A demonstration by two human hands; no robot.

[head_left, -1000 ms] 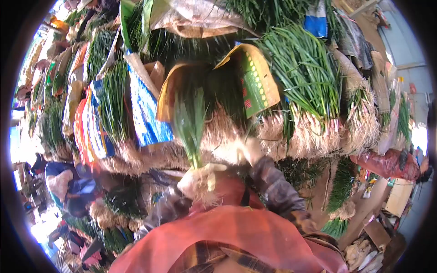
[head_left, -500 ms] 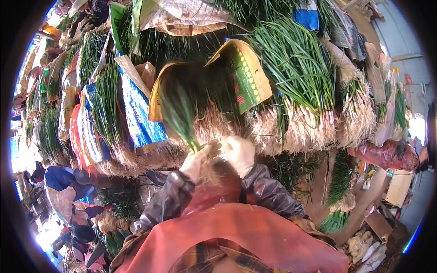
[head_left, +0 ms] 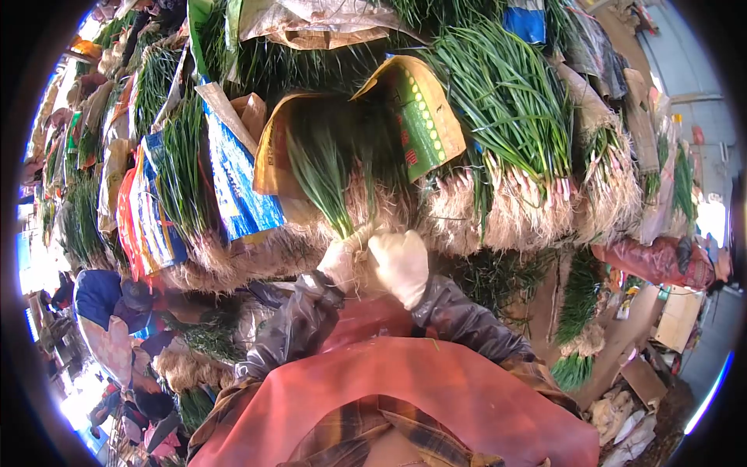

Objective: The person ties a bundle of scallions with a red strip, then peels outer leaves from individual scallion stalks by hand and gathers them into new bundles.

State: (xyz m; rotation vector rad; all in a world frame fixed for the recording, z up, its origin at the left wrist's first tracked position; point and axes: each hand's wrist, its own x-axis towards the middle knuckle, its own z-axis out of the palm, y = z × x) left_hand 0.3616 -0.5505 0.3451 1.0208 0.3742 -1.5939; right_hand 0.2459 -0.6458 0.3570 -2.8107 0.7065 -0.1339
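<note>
My left hand (head_left: 339, 261), in a pale glove, is closed round the base of a small bunch of green onions (head_left: 322, 185). Their long leaves point up and away from me, and stringy roots hang below the grip. Close against it on the right is my right hand (head_left: 400, 268), also gloved, with its fingers curled in at the stem bases; what they pinch is hidden. Just beyond both hands, more green onions with pale roots (head_left: 377, 198) lie inside an opened yellow-green printed sack (head_left: 424, 128).
Rooted green onions (head_left: 513, 117) fill the bench on the right. A blue-white sack (head_left: 237, 191) and further bunches stand on the left. Tied bundles (head_left: 580, 342) lie on the floor at right. Co-workers (head_left: 117, 311) are at lower left, and a red sleeve (head_left: 661, 265) shows at right.
The bunch has swung slightly right and its leaves are less blurred. My left hand has risen a little towards the right hand, whose fingers have curled in more.
</note>
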